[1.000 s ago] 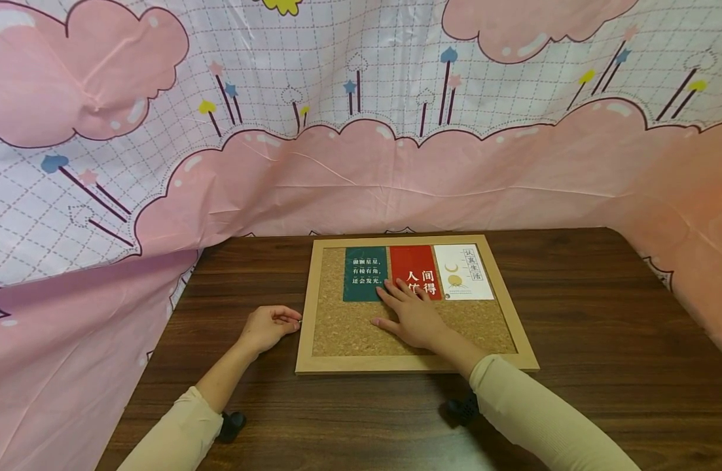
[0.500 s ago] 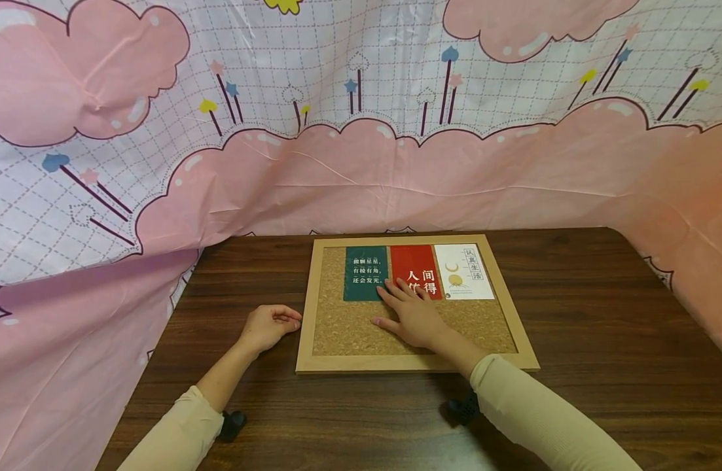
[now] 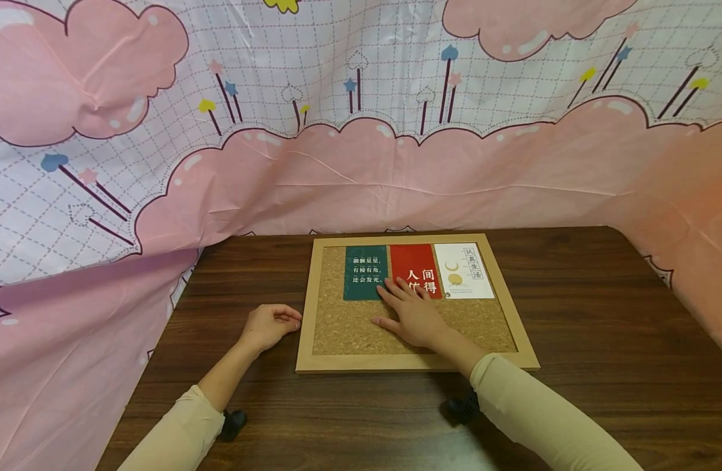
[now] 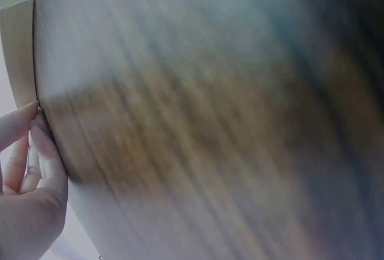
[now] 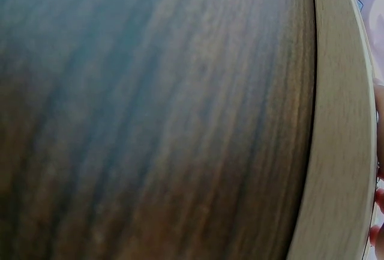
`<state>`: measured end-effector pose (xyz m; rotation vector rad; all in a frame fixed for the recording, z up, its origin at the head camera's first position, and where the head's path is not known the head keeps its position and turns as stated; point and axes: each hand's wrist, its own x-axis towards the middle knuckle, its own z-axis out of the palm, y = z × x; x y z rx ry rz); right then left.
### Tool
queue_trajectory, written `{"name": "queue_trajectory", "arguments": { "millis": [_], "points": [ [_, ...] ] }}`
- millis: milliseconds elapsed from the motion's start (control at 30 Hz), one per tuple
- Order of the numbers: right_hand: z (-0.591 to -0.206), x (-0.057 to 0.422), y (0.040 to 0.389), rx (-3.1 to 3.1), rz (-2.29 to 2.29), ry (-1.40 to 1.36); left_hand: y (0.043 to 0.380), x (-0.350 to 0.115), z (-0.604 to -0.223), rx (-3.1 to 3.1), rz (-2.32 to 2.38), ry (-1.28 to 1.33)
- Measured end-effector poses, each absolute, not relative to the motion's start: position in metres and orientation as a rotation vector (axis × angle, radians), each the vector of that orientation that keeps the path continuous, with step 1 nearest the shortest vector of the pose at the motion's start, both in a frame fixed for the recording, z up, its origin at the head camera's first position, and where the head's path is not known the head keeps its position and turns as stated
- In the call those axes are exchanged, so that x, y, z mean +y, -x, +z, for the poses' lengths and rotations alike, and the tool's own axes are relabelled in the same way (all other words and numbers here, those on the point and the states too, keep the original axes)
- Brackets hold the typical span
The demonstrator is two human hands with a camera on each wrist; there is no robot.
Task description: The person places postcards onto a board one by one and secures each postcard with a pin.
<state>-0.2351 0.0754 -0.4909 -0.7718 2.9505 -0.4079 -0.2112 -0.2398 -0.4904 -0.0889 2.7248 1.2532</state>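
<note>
A cork board (image 3: 361,333) in a pale wooden frame lies on the table. Along its upper part sit a green card (image 3: 365,258), a red card (image 3: 410,258) and a white card (image 3: 484,288), all printed with characters. My right hand (image 3: 416,320) rests with spread fingers on the red card's lower part and the cork, covering some of the lettering. Beside the frame's left edge is my left hand (image 3: 269,328), thumb and forefinger tips together against that edge. In the left wrist view the left hand (image 4: 36,194) shows the same pinch; anything between the tips is too small to tell.
The dark wood table (image 3: 349,418) surrounds the board. A pink and white cloud-patterned cloth (image 3: 361,190) hangs behind and at both sides. Black devices (image 3: 233,425) sit under both wrists. In the right wrist view the wooden frame (image 5: 339,140) runs along the right.
A tiny pale speck seen at my left fingertips a second ago no longer shows. Both hands, the board and the cards have hardly moved.
</note>
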Motion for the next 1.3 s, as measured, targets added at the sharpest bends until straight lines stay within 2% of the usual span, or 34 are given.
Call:
{"name": "queue_trajectory", "arguments": {
  "millis": [1300],
  "points": [
    [-0.4924, 0.0745, 0.2348, 2.956, -0.432, 0.764, 0.2106, -0.2402, -0.4909, 2.802, 1.190, 0.100]
  ]
}}
